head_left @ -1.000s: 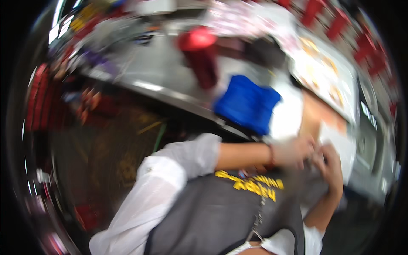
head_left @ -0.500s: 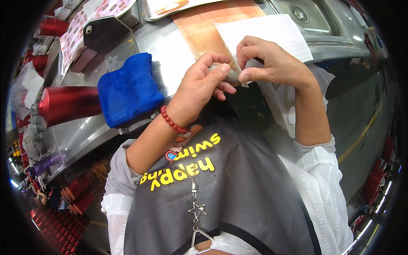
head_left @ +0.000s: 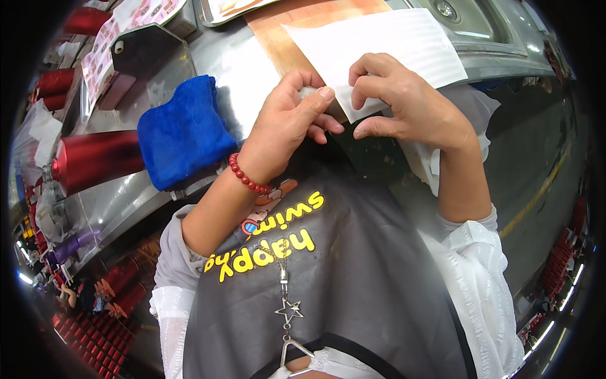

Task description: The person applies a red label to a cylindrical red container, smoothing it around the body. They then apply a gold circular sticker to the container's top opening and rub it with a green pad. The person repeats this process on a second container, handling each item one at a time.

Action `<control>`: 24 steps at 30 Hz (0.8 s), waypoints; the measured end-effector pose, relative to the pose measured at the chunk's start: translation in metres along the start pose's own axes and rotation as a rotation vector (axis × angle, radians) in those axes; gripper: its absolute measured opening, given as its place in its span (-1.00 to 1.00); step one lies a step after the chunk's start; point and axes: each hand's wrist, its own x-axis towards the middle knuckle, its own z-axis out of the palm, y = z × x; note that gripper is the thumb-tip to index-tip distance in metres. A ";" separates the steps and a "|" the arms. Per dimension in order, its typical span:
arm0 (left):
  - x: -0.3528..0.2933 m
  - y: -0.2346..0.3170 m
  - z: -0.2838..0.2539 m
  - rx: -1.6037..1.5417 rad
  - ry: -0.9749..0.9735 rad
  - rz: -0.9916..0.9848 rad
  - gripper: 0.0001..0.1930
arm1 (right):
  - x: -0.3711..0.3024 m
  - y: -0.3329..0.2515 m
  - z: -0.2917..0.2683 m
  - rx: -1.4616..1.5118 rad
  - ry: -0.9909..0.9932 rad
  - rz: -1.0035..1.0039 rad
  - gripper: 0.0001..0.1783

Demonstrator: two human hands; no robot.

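Head view: L hand [head_left: 281, 120] is clasping a small pale item [head_left: 307, 93], mostly hidden, upper ctr of frame. R hand [head_left: 407, 104] is keeping its grip half-spread, looking empty, near white sheet [head_left: 391, 47]. Blue cloth [head_left: 183, 136] is lying upper L.

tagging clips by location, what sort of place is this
Probably a factory workshop: a metal bench with a sink, a red cylinder and rows of red items at lower left.
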 end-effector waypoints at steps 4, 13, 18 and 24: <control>-0.001 0.000 0.001 -0.028 -0.013 -0.004 -0.67 | 0.001 0.004 0.003 0.005 0.033 -0.043 -0.65; -0.002 -0.002 -0.002 -0.053 -0.020 -0.021 -0.67 | 0.002 0.005 0.004 0.024 0.039 -0.075 -0.70; -0.002 -0.002 -0.002 -0.053 -0.020 -0.023 -0.67 | 0.001 0.014 0.005 0.036 0.060 -0.137 -0.78; -0.005 0.001 -0.001 -0.041 0.029 -0.041 -0.66 | -0.001 0.013 0.002 0.102 0.084 -0.050 -0.87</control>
